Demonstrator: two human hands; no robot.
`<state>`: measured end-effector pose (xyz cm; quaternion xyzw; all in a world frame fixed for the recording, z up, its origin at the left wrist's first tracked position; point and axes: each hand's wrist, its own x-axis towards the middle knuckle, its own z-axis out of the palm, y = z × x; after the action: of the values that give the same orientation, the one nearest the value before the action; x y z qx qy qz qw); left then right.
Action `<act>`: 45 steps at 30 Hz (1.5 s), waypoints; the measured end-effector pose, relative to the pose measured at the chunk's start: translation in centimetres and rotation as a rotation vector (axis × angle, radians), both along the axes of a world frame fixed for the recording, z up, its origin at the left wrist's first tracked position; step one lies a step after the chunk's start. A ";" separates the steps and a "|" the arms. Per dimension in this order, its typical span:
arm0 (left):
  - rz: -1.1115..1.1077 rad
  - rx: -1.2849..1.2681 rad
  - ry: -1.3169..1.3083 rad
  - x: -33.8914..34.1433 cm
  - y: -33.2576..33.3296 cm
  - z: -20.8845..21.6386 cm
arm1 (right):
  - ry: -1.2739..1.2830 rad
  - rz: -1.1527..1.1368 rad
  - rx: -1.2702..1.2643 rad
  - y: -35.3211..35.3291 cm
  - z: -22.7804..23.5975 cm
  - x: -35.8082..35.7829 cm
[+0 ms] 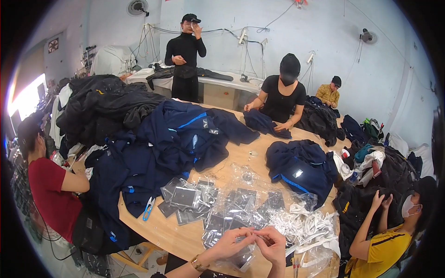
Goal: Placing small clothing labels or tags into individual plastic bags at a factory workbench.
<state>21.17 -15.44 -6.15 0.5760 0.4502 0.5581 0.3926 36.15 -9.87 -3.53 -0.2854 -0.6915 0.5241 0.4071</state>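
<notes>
My left hand (232, 242), with a gold-coloured band (198, 264) at its wrist, meets my right hand (272, 244) above the table's near edge. The fingertips of both pinch together; whatever is between them is too small to make out. Beneath and beyond them lie clear plastic bags (241, 197) holding dark square pieces. A heap of white cords (306, 227) spreads just right of my right hand. Farther left, dark squares in clear sleeves (184, 197) overlap in a loose pile. Blue-handled thread snips (149, 208) rest near the table's left edge.
Navy garments (171, 134) are heaped on the left of the wooden table (162, 236), and another navy garment (301, 162) lies at right. A co-worker in black (283, 95) handles navy cloth across the table. Others sit left in red (53, 197) and right in yellow (380, 252).
</notes>
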 end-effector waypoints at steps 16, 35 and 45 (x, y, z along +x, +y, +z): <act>1.004 0.070 0.967 -12.3 1.0 0.7 | -0.191 -0.136 -0.188 2.3 -3.0 0.4; 0.662 -0.147 0.674 -5.0 2.7 -8.5 | -0.544 -0.120 0.250 3.3 -10.8 -0.7; 0.294 -0.115 0.945 -0.4 1.1 -11.4 | -0.726 -0.117 0.573 2.1 -14.2 -2.1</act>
<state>20.81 -14.30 -17.51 0.6736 0.6855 0.2597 0.0941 34.01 -7.76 -17.71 -0.3649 -0.8889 0.1545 0.2298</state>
